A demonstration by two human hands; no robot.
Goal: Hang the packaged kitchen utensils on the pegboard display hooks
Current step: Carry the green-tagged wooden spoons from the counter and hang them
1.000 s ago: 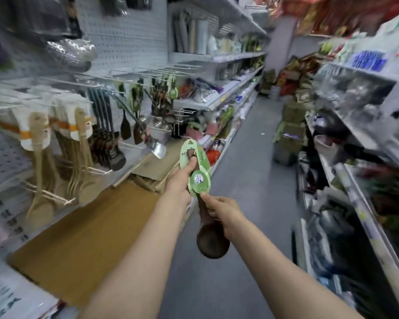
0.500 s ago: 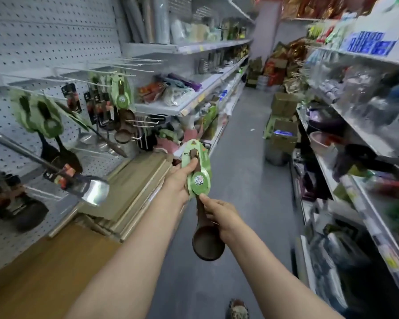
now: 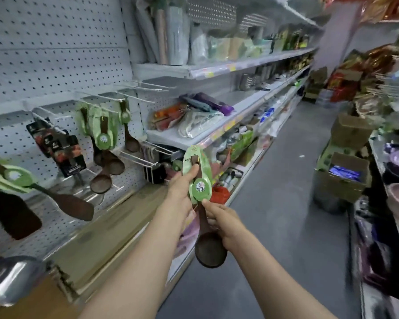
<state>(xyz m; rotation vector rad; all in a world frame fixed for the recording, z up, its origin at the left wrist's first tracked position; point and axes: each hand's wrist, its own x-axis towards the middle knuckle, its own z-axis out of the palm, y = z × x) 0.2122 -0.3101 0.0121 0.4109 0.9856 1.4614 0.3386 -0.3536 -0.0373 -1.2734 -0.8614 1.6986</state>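
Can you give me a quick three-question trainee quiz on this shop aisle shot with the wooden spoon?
1. True or false: the held spoon already hangs on a hook.
2. Which hand grips the spoon's green card? A) left hand B) right hand
3. Fill in: matching green-carded spoons hang on the ____ to the person's left.

Key: 1 false; 2 A; 3 pegboard.

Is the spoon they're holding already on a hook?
No, both hands hold the spoon out in the aisle, apart from the hooks.
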